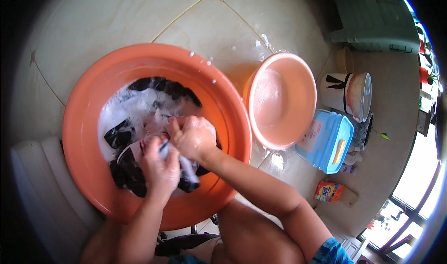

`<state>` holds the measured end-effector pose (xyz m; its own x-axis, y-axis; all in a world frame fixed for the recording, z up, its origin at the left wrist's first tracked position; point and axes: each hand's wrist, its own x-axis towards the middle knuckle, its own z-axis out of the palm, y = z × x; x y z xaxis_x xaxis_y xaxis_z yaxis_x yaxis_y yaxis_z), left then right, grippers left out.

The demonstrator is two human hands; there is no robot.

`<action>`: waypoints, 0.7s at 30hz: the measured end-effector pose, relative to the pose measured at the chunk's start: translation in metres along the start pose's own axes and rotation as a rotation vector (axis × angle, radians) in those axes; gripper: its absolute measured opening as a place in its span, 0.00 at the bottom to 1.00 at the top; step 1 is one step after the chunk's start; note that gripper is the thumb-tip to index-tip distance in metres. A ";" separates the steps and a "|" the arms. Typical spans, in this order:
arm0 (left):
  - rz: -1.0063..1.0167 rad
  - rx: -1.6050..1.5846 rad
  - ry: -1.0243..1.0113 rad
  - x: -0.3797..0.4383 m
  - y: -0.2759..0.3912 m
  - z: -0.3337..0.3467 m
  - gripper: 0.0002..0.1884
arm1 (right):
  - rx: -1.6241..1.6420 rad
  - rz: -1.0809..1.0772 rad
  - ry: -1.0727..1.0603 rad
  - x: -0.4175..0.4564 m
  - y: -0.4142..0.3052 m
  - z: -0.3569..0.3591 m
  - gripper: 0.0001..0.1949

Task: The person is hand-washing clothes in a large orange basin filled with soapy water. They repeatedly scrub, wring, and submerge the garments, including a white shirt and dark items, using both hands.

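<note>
A large orange plastic basin (85,89) holds foamy water with dark and white wet clothes (122,133) in it. Over the middle of the basin, my left hand (160,166) grips a wet dark and white garment (134,159) with a red stripe near its fingers. Close beside it on the right, my right hand (193,136) is closed on part of the cloth, with suds on its skin. The two hands almost touch. Foam covers much of the clothes, so where one garment ends and another begins cannot be told.
A smaller peach plastic basin (309,72) stands right of the large one on wet floor tiles. Beyond it are a blue lidded container (314,142), a white bucket (337,87) and an orange Tide bag (328,191). A pale ribbed object (45,180) borders the large basin at lower left.
</note>
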<state>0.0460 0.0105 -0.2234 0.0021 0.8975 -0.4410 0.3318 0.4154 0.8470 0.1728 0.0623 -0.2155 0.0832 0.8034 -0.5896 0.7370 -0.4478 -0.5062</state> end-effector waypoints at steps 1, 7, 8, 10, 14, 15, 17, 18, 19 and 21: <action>0.141 0.264 0.082 0.000 0.000 0.003 0.12 | -0.027 0.044 -0.051 -0.008 -0.005 -0.001 0.20; -0.595 -0.707 0.108 -0.001 -0.007 -0.008 0.24 | -0.090 -0.059 0.032 -0.035 -0.022 0.033 0.18; -0.364 -0.774 -0.034 -0.019 -0.035 -0.001 0.23 | -0.249 -0.098 -0.111 -0.015 -0.018 0.033 0.17; -0.426 -0.606 -0.017 -0.017 -0.009 -0.006 0.20 | -0.347 -0.268 -0.087 -0.012 -0.009 0.035 0.16; -0.635 -0.645 -0.079 0.019 -0.056 -0.023 0.19 | -0.097 -0.096 -0.007 -0.064 -0.023 0.043 0.23; -0.545 -0.673 -0.021 0.011 -0.059 -0.013 0.19 | -0.144 -0.107 0.075 -0.059 -0.020 0.050 0.24; -0.423 -0.507 0.072 -0.021 -0.020 0.003 0.18 | 0.114 0.356 -0.172 -0.026 -0.023 0.029 0.27; -0.426 -0.513 0.111 -0.026 -0.026 0.012 0.19 | 0.143 0.310 -0.208 -0.026 -0.007 0.031 0.27; -0.473 -0.445 0.030 -0.017 -0.035 0.011 0.19 | 0.092 0.267 -0.197 -0.034 -0.006 0.034 0.27; -0.570 -0.304 -0.133 0.012 -0.064 -0.009 0.19 | -0.011 0.183 -0.175 -0.068 -0.007 0.045 0.27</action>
<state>0.0167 -0.0044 -0.2800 0.0283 0.5068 -0.8616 0.0341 0.8610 0.5075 0.1317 -0.0072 -0.2006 0.0994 0.6284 -0.7715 0.7274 -0.5749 -0.3746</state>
